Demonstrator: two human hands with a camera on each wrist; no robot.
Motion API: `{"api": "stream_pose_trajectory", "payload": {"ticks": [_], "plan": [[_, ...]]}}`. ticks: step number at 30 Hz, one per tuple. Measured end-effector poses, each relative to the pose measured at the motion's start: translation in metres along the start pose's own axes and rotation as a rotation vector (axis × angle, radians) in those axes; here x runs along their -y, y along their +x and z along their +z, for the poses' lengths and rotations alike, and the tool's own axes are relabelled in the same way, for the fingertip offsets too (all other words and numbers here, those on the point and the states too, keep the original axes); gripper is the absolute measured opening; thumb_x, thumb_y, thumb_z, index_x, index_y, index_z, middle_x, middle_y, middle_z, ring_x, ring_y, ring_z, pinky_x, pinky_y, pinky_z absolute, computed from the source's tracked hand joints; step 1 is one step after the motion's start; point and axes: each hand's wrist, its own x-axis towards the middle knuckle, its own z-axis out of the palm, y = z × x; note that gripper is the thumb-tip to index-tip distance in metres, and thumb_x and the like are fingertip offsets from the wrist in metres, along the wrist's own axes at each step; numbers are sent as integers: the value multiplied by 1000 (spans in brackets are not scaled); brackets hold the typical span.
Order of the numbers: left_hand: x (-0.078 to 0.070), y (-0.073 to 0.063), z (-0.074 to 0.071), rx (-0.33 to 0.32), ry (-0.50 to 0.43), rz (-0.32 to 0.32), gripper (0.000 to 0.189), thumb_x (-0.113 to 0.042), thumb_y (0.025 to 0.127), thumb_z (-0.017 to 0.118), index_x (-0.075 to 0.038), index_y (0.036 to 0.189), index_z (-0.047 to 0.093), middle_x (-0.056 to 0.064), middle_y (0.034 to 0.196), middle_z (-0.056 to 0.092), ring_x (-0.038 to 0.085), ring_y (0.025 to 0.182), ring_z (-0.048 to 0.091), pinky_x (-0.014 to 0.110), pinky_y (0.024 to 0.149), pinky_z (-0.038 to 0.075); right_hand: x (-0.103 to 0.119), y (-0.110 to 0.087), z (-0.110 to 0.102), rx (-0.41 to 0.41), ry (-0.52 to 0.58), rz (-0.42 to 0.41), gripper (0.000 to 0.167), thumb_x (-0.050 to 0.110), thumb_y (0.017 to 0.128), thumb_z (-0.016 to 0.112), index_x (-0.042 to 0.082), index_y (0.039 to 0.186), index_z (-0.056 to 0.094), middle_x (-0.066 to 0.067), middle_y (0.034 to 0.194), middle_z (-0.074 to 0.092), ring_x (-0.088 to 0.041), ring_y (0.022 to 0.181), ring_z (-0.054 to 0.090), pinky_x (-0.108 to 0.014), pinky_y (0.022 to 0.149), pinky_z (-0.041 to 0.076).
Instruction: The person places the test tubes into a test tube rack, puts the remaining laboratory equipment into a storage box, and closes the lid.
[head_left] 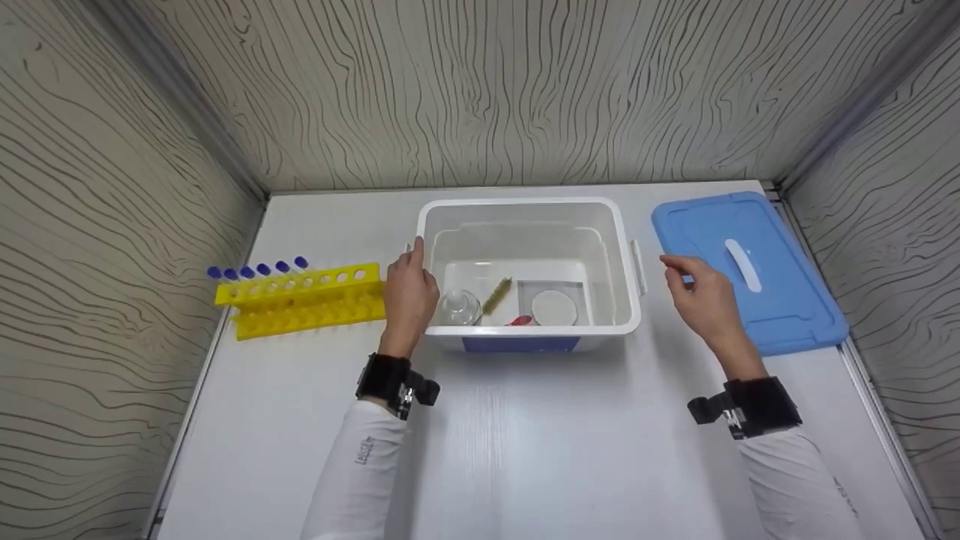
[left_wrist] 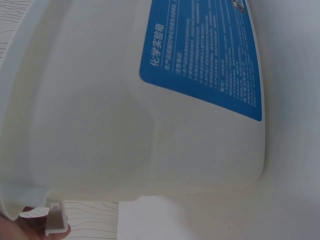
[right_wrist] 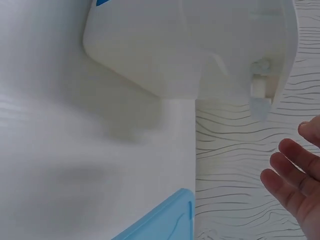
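A white plastic storage box [head_left: 525, 339] with a blue label [left_wrist: 205, 55] stands uncovered at the middle of the table. My left hand [head_left: 410, 296] is at its left side, fingers curled round the white side handle [left_wrist: 57, 220]. On the other side, my right hand [head_left: 701, 296] hovers empty between the box's right handle [head_left: 638, 267] and a blue lid [head_left: 787, 281], fingers loosely bent and apart from both. Inside the box lie a clear glass vessel [head_left: 459, 307], a brown-bristled brush [head_left: 497, 295], a small red item [head_left: 520, 320] and a grey square gauze with a white disc [head_left: 554, 308].
A yellow test tube rack [head_left: 300, 296] stands left of the box, with several blue-capped tubes [head_left: 263, 269] along its back. The lid, with its white grip [head_left: 742, 265], lies flat by the table's right edge. Patterned panels [head_left: 487, 97] wall the table's back and sides.
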Motion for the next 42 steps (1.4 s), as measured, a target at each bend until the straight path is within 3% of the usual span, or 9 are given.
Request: {"api": "stream_pose_trajectory", "payload": {"ticks": [3,6,9,11,22,32,36,42], "plan": [[1,0,1,-5,-4,7,54,0,101,54,1,155,48,29,137,66,48,124,64,55,113,51,-14,-3,-1,19,-30,60,33,6,105,55,-5,132,67,-29,127,70,-41,109,67,-6,82,43],[0,1,0,-9,-10,9,54,0,101,54,1,155,48,30,137,65,48,124,64,55,113,51,-27,-7,-3,29,-68,108,36,8,105,52,-5,135,65,-32,131,67,-46,112,67,-32,88,54],[-1,1,-1,-8,-15,8,54,0,102,54,1,155,48,29,138,65,48,125,64,54,115,50,-38,-10,-3,40,-83,150,38,8,104,51,-6,138,63,-35,133,63,-50,115,64,-58,91,54],[-2,2,-2,-5,-16,4,54,0,102,54,0,156,48,29,139,65,47,126,64,54,115,50,-45,-12,-4,55,-87,179,40,8,104,50,-7,139,61,-38,134,61,-53,117,62,-64,94,52],[-2,2,-5,34,-20,-42,56,-2,103,55,-3,159,44,27,144,62,45,131,61,53,119,47,-88,-20,6,121,-229,228,47,2,99,50,-16,141,52,-50,146,42,-68,136,40,-76,115,34],[-1,1,-2,18,-7,-31,56,-2,103,55,-3,158,46,27,142,64,45,129,63,52,116,49,-112,-31,14,150,-317,180,53,3,98,52,-19,145,45,-53,149,33,-70,137,34,-78,115,30],[0,0,1,-18,-4,6,54,1,101,56,0,154,50,29,137,66,48,124,65,55,112,52,-120,-35,13,158,-328,228,53,6,100,49,-17,148,43,-52,152,28,-69,142,27,-82,114,27],[1,0,1,-38,-11,22,53,2,100,56,1,153,51,30,135,67,50,121,66,56,110,53,-128,-41,13,268,-349,303,52,13,108,39,-15,152,38,-51,156,22,-69,145,22,-83,113,25]]}}
